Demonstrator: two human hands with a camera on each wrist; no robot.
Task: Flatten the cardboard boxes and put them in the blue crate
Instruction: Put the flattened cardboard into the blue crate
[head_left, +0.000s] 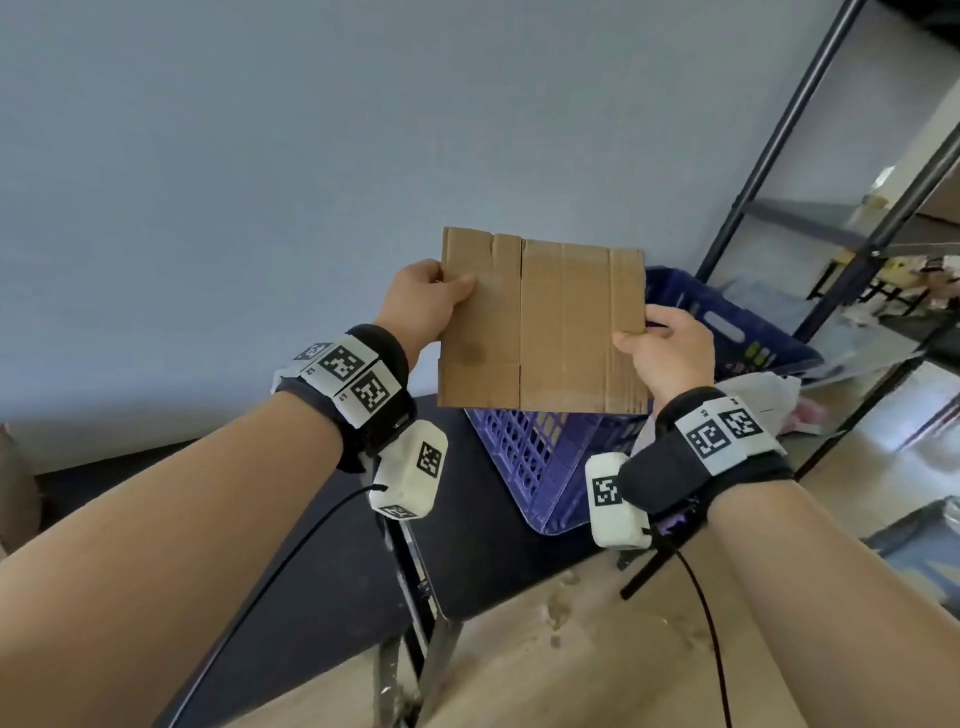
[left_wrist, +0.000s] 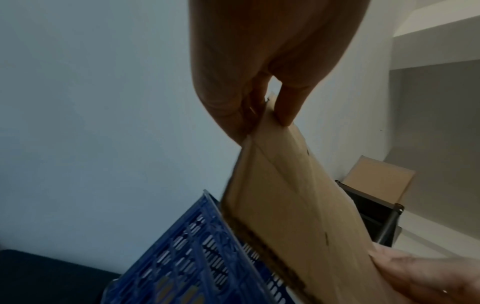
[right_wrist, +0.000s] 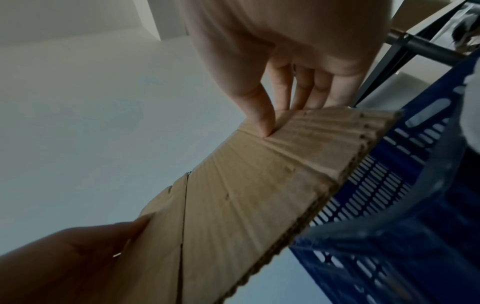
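Note:
A flattened brown cardboard box (head_left: 540, 322) is held upright in the air in front of the blue crate (head_left: 540, 457). My left hand (head_left: 431, 296) pinches its left edge, thumb on the near face. My right hand (head_left: 660, 348) pinches its right edge the same way. In the left wrist view the left hand (left_wrist: 262, 115) clamps the flattened cardboard (left_wrist: 293, 205) above the crate (left_wrist: 197, 257). In the right wrist view the right hand (right_wrist: 275, 115) pinches the ribbed cardboard (right_wrist: 246, 185) beside the crate wall (right_wrist: 389, 205). The crate's inside is mostly hidden behind the cardboard.
The crate stands on a dark table (head_left: 291, 561) against a pale blue wall. A black metal shelf rack (head_left: 857, 234) with clutter stands to the right. A crumpled plastic bag (head_left: 763, 389) lies by the crate. Another cardboard box (left_wrist: 379, 181) sits on the rack.

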